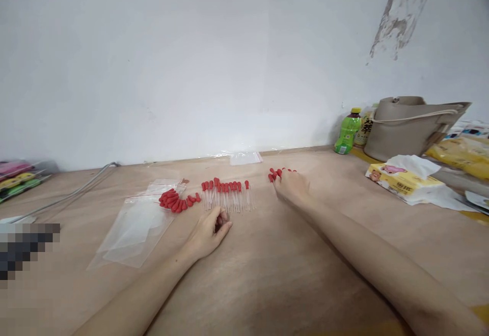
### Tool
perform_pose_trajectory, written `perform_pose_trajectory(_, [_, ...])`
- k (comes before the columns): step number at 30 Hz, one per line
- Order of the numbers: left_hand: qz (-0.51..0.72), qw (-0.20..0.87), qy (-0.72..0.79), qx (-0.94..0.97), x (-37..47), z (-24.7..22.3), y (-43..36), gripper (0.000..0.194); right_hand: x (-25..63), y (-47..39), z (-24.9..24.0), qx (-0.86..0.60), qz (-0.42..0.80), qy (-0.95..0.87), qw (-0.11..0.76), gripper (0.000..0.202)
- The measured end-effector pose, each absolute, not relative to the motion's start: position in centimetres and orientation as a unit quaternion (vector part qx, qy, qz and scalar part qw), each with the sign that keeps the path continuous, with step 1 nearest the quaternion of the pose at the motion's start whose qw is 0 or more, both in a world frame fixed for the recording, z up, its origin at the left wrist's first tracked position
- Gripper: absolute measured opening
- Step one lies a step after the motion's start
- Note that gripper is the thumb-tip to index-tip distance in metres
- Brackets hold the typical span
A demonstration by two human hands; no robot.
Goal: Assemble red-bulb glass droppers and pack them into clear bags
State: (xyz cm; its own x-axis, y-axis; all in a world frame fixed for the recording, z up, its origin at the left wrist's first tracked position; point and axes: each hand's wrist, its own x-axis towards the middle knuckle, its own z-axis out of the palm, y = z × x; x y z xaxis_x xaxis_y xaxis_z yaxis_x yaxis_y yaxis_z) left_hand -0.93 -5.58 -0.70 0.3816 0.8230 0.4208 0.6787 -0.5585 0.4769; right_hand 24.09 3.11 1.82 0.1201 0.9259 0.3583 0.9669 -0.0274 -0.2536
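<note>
Left hand [208, 233] is gaping, risking nudging droppers [230, 188] at its one o'clock askew; right hand [294, 187], I can't tell its grip.

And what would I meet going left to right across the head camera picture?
Colourful packets → clear plastic bags → row of red-bulbed droppers → right hand → green-labelled bottle → yellow tissue pack.

Lotta red going on here
Red bulbs [179, 205], clear droppers [234, 202] with red tops [225, 187], tan tabletop [263, 280], green bottle [347, 131], yellow cap [356, 110], yellow tissue pack [408, 184] with pink cartoon print [395, 169], taupe bag [399, 133].
</note>
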Motion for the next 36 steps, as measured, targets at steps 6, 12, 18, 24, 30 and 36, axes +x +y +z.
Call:
perform_pose_trajectory(6, [0.304, 0.135, 0.45, 0.829, -1.1, -0.9, -5.4, 0.012, 23.3, 3.6, 0.5, -0.717, -0.043, -0.666, 0.203, 0.021])
perform_pose_trajectory(12, [0.301, 0.123, 0.452, 0.831, -1.1, -0.9, -5.3, 0.013, 23.1, 2.7, 0.8, -0.723, -0.031, -0.666, 0.182, 0.028])
perform_pose_trajectory(18, [0.306, 0.138, 0.461, 0.821, -1.0, -0.7, -5.4, 0.013, 21.0, 2.0, 0.9, -0.672, 0.009, -0.717, 0.186, 0.026])
perform_pose_trajectory(24, [0.413, 0.344, 0.478, 0.695, -1.5, -0.5, -4.8, 0.025, 18.8, 2.9, 0.6, -0.679, 0.092, -0.713, 0.147, 0.03])
perform_pose_trajectory(30, [0.435, 0.46, 0.481, 0.607, -2.1, 0.1, -4.2, 0.032, 18.3, 4.0, 0.9, -0.693, 0.119, -0.7, 0.126, 0.032])
perform_pose_trajectory(36, [0.432, 0.423, 0.496, 0.623, -1.9, 0.2, -4.3, 0.027, 18.0, 4.4, 0.9, -0.692, 0.135, -0.7, 0.117, 0.032])
